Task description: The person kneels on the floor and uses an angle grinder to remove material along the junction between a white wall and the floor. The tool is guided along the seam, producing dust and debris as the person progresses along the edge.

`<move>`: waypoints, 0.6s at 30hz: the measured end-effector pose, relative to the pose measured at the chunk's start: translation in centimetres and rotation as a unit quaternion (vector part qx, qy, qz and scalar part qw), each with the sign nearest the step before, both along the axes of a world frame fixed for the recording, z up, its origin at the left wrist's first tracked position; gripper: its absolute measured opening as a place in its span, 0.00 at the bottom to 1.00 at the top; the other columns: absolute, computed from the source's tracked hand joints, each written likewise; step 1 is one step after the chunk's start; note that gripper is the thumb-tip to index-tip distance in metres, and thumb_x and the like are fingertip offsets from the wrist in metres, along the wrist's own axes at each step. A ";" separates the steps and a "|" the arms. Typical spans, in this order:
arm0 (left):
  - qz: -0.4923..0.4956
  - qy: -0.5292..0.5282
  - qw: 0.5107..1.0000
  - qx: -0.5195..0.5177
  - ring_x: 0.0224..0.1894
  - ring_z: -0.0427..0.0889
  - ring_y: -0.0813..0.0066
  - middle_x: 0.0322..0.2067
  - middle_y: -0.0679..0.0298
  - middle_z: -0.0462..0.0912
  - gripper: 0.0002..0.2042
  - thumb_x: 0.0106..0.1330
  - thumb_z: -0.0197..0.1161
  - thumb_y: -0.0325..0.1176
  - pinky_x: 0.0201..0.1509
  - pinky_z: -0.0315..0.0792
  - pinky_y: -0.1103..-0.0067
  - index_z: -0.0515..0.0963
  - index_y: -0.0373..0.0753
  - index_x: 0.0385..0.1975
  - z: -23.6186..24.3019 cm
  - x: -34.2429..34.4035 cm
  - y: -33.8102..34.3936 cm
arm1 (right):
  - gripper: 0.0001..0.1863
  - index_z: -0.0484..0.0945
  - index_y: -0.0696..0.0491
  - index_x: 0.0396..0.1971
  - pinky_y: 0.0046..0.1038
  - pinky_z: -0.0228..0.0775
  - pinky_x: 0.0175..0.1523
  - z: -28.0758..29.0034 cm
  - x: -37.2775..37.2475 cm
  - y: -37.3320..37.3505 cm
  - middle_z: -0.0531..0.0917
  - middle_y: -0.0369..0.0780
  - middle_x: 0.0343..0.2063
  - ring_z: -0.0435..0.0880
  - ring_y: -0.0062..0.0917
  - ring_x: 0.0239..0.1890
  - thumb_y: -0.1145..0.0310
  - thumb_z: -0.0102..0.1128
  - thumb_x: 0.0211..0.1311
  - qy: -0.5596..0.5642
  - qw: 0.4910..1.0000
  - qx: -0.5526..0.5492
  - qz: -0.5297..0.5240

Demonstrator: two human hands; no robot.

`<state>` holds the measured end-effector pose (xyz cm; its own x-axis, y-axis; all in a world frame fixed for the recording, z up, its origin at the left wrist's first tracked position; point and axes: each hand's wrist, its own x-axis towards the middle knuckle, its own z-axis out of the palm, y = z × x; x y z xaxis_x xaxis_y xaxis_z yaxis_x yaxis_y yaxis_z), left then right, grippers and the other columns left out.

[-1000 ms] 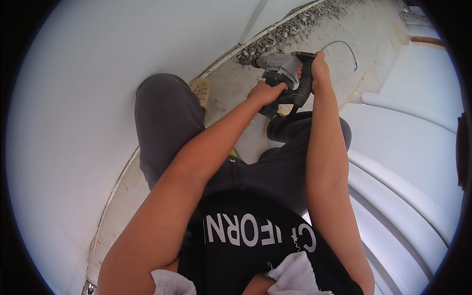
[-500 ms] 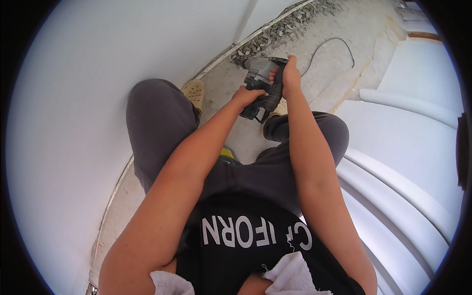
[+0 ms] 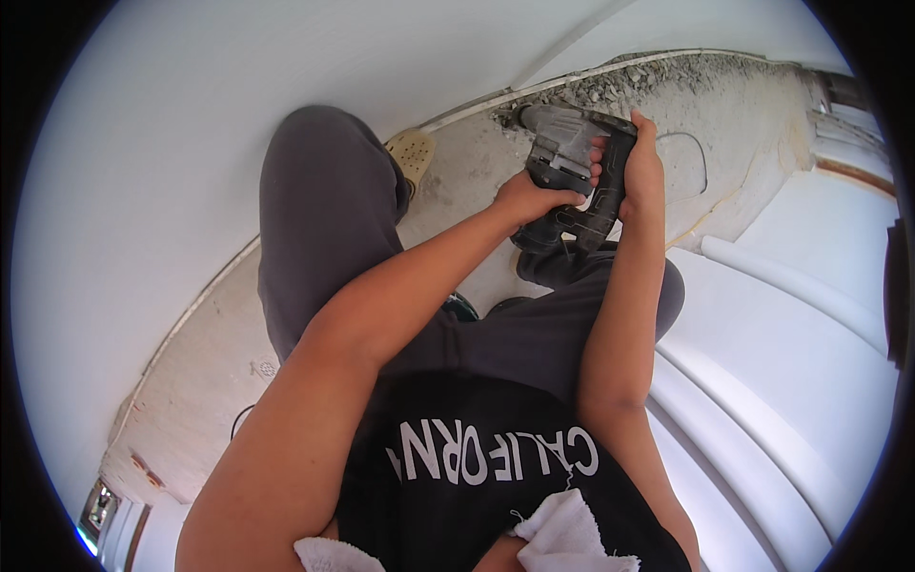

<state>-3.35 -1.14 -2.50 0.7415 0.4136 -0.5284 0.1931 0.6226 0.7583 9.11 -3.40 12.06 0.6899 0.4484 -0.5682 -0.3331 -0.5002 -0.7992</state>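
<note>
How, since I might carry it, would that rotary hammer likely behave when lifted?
The rotary hammer probably feels heavy for its size, given its bulky, metallic-looking housing. It should stay stiff, looking rigid.

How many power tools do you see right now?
1: the gray-black drill, held in the left grip and right grip, nose end beside the rubble along the wall. A dark thing between the trouser legs is mostly covered, so another may be hidden.

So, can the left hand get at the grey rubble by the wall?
Probably not: the left hand grips the rotary hammer, whose body lies between that hand and the grey rubble.
</note>
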 end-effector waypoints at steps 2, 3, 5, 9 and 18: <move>0.003 -0.010 1.000 -0.010 0.47 0.85 0.74 0.46 0.66 0.88 0.26 0.49 0.81 0.37 0.53 0.77 0.76 0.84 0.42 0.51 -0.8 -0.4 0.4 | 0.36 0.80 0.62 0.31 0.29 0.73 0.22 -0.3 -0.6 0.4 0.80 0.42 0.19 0.79 0.27 0.17 0.37 0.49 0.68 -0.002 1.000 -0.005 -0.011; 0.007 -0.038 0.999 -0.024 0.48 0.85 0.75 0.47 0.66 0.87 0.25 0.52 0.79 0.35 0.54 0.76 0.77 0.83 0.42 0.52 -1.2 -0.7 0.3 | 0.36 0.80 0.63 0.31 0.30 0.73 0.23 -0.9 -1.0 0.6 0.80 0.42 0.19 0.79 0.27 0.17 0.37 0.48 0.68 0.000 1.000 -0.004 0.006; 0.021 -0.087 0.995 -0.049 0.48 0.85 0.75 0.48 0.66 0.87 0.24 0.55 0.77 0.34 0.54 0.76 0.77 0.82 0.41 0.54 -2.5 -1.6 1.0 | 0.37 0.80 0.63 0.30 0.31 0.73 0.23 -3.1 -2.4 2.4 0.80 0.43 0.19 0.79 0.28 0.17 0.37 0.47 0.68 -0.021 0.999 -0.044 -0.008; 0.060 -0.130 0.985 -0.094 0.46 0.86 0.73 0.47 0.64 0.87 0.24 0.55 0.77 0.35 0.51 0.78 0.75 0.82 0.40 0.54 -3.9 -1.7 1.0 | 0.39 0.80 0.63 0.30 0.33 0.75 0.25 -5.6 -1.7 3.6 0.81 0.43 0.21 0.79 0.29 0.20 0.35 0.45 0.69 -0.055 0.993 -0.092 0.053; -0.086 0.149 0.979 0.112 0.42 0.86 0.71 0.41 0.61 0.89 0.25 0.49 0.76 0.48 0.47 0.77 0.74 0.87 0.38 0.45 -4.3 6.9 4.7 | 0.33 0.72 0.61 0.37 0.29 0.72 0.25 -4.7 8.6 2.8 0.76 0.42 0.24 0.75 0.27 0.21 0.40 0.38 0.71 0.087 0.993 -0.008 -0.086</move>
